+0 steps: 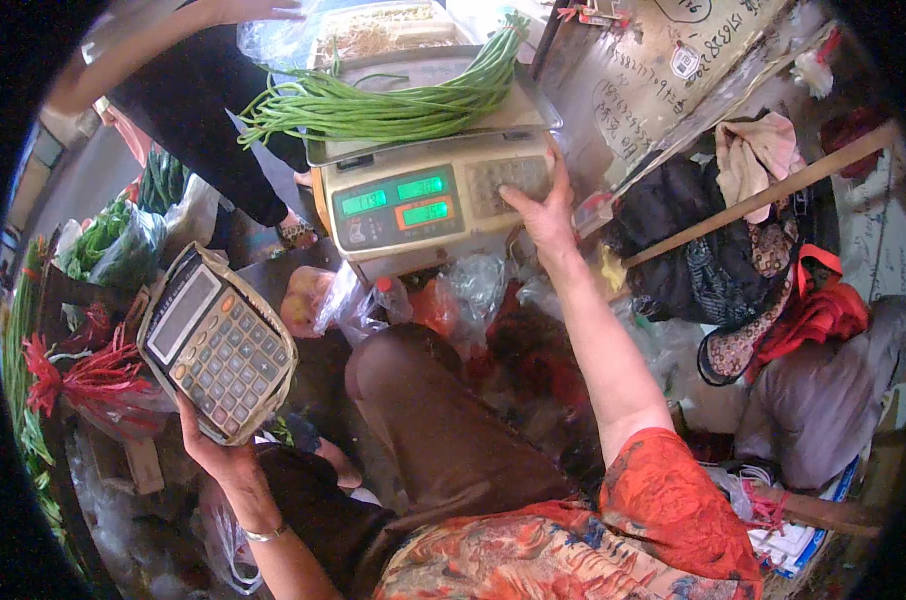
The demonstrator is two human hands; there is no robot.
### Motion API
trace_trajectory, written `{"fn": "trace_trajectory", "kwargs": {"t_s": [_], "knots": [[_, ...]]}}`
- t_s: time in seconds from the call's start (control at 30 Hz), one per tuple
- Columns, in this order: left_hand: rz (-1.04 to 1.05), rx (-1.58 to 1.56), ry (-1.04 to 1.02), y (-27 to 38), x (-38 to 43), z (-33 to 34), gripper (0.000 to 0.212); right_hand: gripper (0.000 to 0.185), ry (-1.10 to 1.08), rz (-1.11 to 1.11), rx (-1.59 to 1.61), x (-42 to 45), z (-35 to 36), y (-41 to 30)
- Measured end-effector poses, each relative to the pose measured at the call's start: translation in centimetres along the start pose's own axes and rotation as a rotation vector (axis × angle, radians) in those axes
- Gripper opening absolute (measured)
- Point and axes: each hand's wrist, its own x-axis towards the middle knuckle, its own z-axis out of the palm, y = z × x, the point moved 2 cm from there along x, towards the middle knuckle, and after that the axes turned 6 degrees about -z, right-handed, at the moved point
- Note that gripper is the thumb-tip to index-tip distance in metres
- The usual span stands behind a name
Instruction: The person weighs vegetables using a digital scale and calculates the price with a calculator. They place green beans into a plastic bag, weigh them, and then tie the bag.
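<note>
My left hand point(220, 454) holds a calculator point(220, 345) by its lower end, its keys and screen facing up. The calculator has a worn wrapping round its edges. At the upper middle, a digital price scale point(400, 225) shows green lit displays. My right hand point(547, 202) rests at its right end, the thumb on the keypad point(505, 180) and the fingers along the side. Across the metal weighing pan point(543, 112) lies a bundle of long green beans point(393, 109), tied near its right end. Some of its left ends hang past the pan's edge.
Behind the scale stands a tray of sprouts point(393, 34). Another person's arm point(134, 45) reaches in at the upper left. Bagged leafy greens point(108, 240) and red-tied bundles point(85, 375) lie at the left. A wooden pole point(760, 195) slants over bags at the right.
</note>
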Motion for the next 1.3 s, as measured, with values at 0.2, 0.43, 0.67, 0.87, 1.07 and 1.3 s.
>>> {"fn": "trace_trajectory", "kwargs": {"t_s": [0.2, 0.43, 0.67, 0.87, 1.07, 1.3], "knots": [[0.012, -0.015, -0.008, 0.0, 0.2, -0.3, 0.047, 0.109, 0.068, 0.053, -0.119, 0.2, 0.4, 0.2], [0.018, -0.030, -0.011, 0.2, -0.2, 0.2, 0.047, 0.081, 0.065, 0.015, -0.001, 0.1, 1.0, 0.3], [0.001, -0.028, -0.020, -0.1, 0.2, 0.2, 0.047, 0.079, 0.071, 0.045, 0.028, 0.3, 0.2, 0.4], [0.010, -0.015, 0.022, 0.1, 0.2, 0.0, 0.047, 0.082, 0.099, 0.078, -0.044, 0.2, 0.9, -1.4], [-0.004, -0.021, -0.005, 0.0, 0.0, 0.6, 0.047, 0.085, 0.187, 0.079, -0.143, 0.5, 1.6, 0.1], [-0.003, -0.028, -0.008, 0.1, 0.2, 0.3, 0.051, 0.118, 0.105, 0.198, -0.202, 0.7, 1.7, 0.7]]}}
